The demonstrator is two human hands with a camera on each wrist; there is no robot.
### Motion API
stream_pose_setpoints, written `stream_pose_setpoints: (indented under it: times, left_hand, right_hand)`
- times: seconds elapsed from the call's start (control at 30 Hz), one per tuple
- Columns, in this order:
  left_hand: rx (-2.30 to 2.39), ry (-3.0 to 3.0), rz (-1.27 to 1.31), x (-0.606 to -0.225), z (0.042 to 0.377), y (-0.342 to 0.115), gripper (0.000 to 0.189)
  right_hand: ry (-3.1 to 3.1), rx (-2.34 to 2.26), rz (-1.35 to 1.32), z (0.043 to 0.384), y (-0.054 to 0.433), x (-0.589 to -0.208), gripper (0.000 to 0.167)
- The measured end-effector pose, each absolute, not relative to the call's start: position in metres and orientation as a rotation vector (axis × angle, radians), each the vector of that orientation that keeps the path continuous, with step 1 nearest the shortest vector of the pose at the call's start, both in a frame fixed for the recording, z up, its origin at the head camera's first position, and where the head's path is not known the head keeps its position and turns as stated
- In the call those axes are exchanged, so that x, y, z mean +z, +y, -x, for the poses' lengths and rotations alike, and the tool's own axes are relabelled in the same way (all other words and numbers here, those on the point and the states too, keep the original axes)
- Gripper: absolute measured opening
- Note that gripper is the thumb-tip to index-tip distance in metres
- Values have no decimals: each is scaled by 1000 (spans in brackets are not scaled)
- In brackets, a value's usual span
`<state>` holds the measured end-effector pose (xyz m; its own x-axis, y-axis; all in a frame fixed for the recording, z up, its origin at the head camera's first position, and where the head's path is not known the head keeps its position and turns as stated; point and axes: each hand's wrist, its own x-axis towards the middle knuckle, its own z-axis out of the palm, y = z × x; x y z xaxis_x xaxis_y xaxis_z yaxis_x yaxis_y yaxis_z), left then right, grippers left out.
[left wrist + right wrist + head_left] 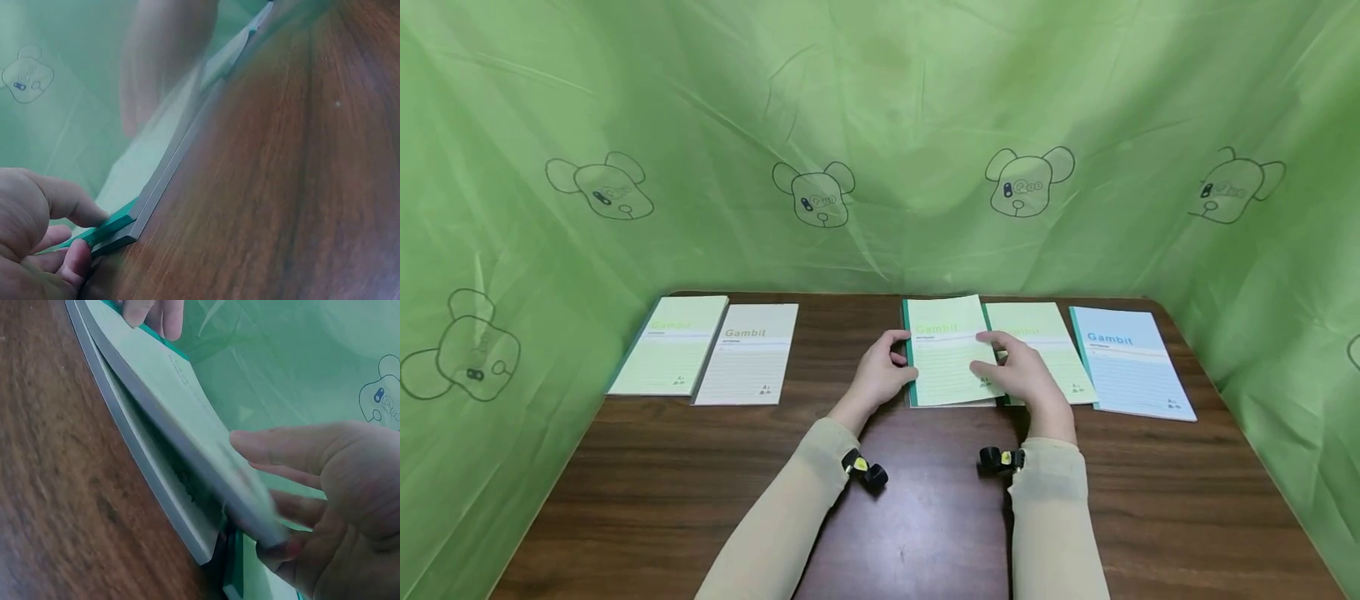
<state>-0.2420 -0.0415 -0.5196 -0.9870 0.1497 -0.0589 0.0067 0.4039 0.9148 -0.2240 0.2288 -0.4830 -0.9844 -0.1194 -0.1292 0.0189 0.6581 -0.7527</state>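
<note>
A light-green notebook with a green spine lies over another pale notebook, its right side raised so a gap shows between them. My left hand pinches its spine edge, with the thumb on the cover and fingertips at the spine below. At the opposite edge is my right hand, thumb spread above the cover. In the right wrist view, a fingertip lies under the raised, blurred corner. A second light-green notebook sits just right of the pair, partly behind the right hand.
A blue notebook lies at the far right. On the left side are a light-green notebook and a white-grey notebook. The dark wooden table is enclosed by a green curtain printed with bear heads.
</note>
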Motion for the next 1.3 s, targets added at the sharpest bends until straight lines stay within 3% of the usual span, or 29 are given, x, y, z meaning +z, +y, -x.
stream_pose_setpoints:
  times: [0.73,1.3]
  left_hand:
    - [1587,2554,-130,-518,243,-49,66]
    - [1539,2670,-118,-519,248,-64,51]
  right_hand:
    - [2632,-1357,17,227,224,-485,55]
    - [2648,-1375,93,227,206,-491,49]
